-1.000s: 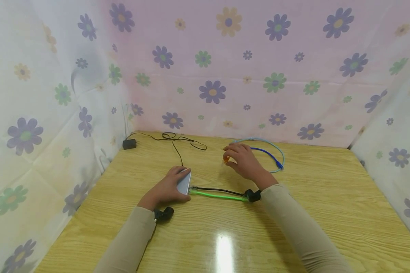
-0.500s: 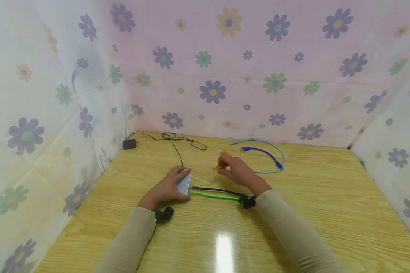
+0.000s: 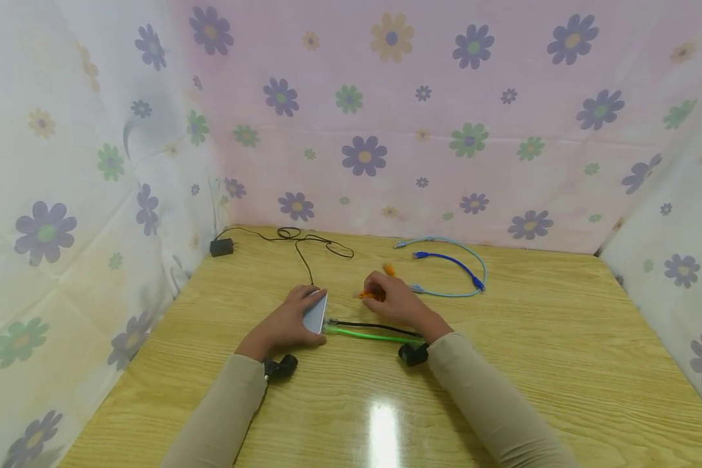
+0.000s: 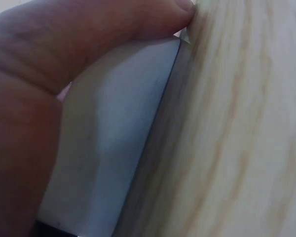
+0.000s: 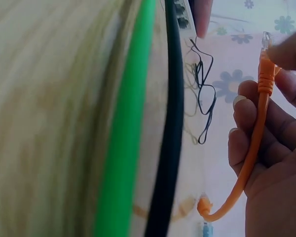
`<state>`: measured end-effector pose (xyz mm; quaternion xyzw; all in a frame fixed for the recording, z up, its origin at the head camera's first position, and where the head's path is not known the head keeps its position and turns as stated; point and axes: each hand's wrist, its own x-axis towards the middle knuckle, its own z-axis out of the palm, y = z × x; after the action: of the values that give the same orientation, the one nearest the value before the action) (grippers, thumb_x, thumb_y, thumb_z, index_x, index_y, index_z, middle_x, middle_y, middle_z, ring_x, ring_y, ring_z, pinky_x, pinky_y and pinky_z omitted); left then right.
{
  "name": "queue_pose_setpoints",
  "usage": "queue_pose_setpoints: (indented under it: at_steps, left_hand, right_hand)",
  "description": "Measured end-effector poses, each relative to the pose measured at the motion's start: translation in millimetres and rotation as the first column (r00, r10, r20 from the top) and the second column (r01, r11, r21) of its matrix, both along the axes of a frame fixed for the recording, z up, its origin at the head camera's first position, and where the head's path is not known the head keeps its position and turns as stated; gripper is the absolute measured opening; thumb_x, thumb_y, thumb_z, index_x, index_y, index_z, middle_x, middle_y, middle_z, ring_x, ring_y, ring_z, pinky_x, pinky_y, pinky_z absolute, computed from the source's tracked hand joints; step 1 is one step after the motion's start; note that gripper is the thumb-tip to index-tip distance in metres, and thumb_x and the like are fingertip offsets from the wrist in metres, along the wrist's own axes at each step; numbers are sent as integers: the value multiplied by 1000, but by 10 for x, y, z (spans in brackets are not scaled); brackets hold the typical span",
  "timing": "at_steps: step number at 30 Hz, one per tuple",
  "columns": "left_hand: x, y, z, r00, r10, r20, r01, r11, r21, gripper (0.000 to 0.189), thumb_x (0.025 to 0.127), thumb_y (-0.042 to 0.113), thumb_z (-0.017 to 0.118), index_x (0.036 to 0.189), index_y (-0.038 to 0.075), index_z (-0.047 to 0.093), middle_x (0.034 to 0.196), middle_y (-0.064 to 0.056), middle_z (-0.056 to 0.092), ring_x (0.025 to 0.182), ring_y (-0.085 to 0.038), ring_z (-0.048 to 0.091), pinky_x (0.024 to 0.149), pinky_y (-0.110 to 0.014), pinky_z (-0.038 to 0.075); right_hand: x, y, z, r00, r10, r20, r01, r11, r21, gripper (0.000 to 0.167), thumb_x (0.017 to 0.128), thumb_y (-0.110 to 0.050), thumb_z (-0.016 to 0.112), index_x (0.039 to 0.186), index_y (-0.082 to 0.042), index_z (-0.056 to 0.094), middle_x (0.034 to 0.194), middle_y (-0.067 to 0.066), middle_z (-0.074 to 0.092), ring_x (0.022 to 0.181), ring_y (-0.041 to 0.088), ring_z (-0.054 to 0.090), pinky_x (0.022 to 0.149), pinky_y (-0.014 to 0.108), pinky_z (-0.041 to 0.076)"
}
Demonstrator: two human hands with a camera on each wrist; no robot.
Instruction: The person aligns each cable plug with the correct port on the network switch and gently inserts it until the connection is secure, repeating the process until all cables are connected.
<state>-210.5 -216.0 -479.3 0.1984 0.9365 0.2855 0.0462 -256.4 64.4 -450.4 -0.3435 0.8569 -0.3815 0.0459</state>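
My left hand (image 3: 292, 318) grips a small white network switch (image 3: 316, 315) by its sides, fingers at the far end and thumb at the near end. In the right wrist view a row of dark ports shows on the switch (image 5: 182, 17). A green cable (image 3: 368, 336) and a black cable (image 3: 374, 325) run right from the switch. Just right of it, my right hand (image 3: 394, 299) pinches a short orange network cable (image 5: 256, 133) near one plug. That clear plug (image 5: 266, 40) points past the fingertips toward the switch. The cable's other end hangs below the palm in the right wrist view.
A light blue cable (image 3: 484, 260) curves round a dark blue cable (image 3: 447, 259) at the back right. A black power adapter (image 3: 221, 247) lies at the back left, its thin cord (image 3: 310, 237) looping to the switch. Flowered cloth (image 3: 421, 156) walls in the wooden table (image 3: 339, 409).
My right hand has come left and nearer with the orange cable, its plug now closer to the switch. Ends of the blue cables have come into view. The left hand stays put.
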Motion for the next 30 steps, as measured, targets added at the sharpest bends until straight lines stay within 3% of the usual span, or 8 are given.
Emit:
queue_pose_setpoints:
  at_steps: [5,12,20,30]
  left_hand:
    - [-4,9,1,1000,4,9,-4,1000,-1,101,68,48,82,153,24,33,156,-3,28,133,-27,33,93,-43,42]
    - [1,17,8,1000,4,14,-3,1000,-13,101,68,49,82,153,23,32,156,-3,28,135,-27,32,94,-45,42]
    - [4,18,10,1000,12,17,-12,1000,0,101,68,48,82,153,24,32,156,-1,28,134,-25,32,93,-42,42]
    - [-5,5,-28,1000,13,4,-13,1000,0,101,68,48,82,153,25,32,155,-1,28,132,-25,34,91,-41,44]
  right_hand:
    - [17,-49,-42,1000,17,15,-17,1000,-3,9,99,-24,54,104,-17,58,93,-2,63,74,10,54,68,28,47]
    - [62,-125,-62,999,12,41,-13,1000,18,17,99,-26,54,111,-19,65,103,-5,66,90,8,61,80,30,50]
    - [101,-199,-102,999,21,28,-22,999,42,18,101,-29,52,109,-20,64,102,-5,63,81,8,57,71,28,48]
    - [153,-274,-112,1000,3,-14,-2,998,68,17,99,-26,55,109,-18,66,103,-3,64,84,7,58,75,27,49]
